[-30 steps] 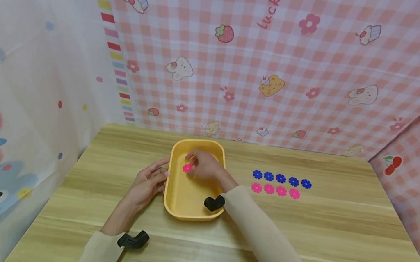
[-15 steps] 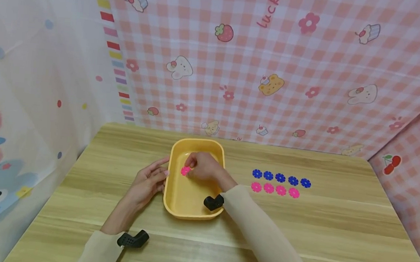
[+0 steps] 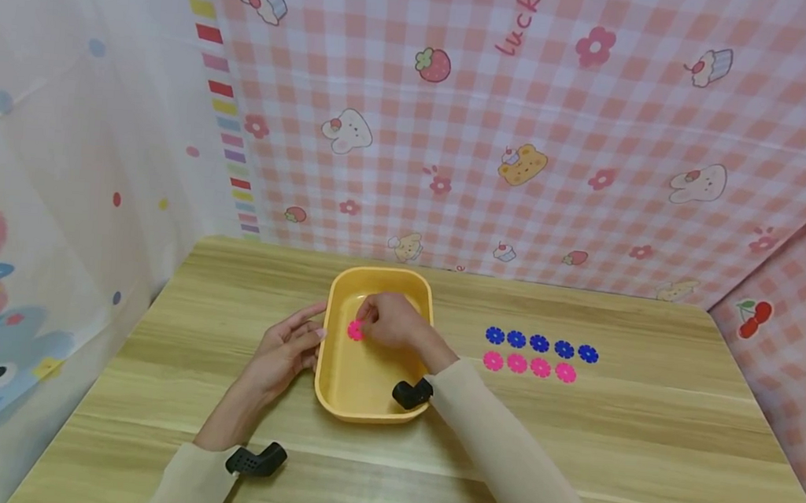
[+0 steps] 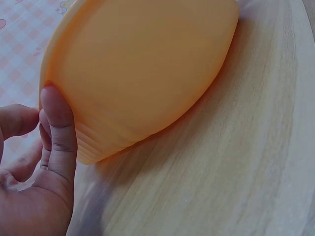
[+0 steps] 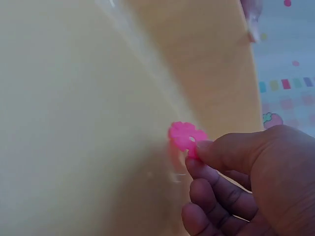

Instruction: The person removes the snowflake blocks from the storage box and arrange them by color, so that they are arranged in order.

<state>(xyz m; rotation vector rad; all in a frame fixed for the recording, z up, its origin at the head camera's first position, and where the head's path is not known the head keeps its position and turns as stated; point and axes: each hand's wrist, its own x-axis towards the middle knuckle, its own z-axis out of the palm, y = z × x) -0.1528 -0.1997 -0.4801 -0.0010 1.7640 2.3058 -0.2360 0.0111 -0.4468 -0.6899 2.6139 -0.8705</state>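
Inside a yellow plastic tub (image 3: 369, 411), my right hand (image 3: 392, 322) pinches a pink flower-shaped disc (image 5: 187, 136) between thumb and index finger. The disc has a notched edge and a small hole, and sits close over the tub floor near the left wall; the fingers hide part of it. My left hand (image 3: 289, 347) holds the tub's left side. Its thumb is at the rim and its long fingers (image 4: 60, 125) lie against the outer wall.
To the right of the tub, a row of several blue flower discs (image 3: 539, 343) lies behind a row of several pink ones (image 3: 540, 367) on the wooden table (image 3: 607, 457). A checked cloth (image 3: 469, 130) hangs behind the table.
My right hand has moved the pink disc slightly down and left within the tub, its fingers drawing closer together around it. My left hand has stayed at the tub's side.
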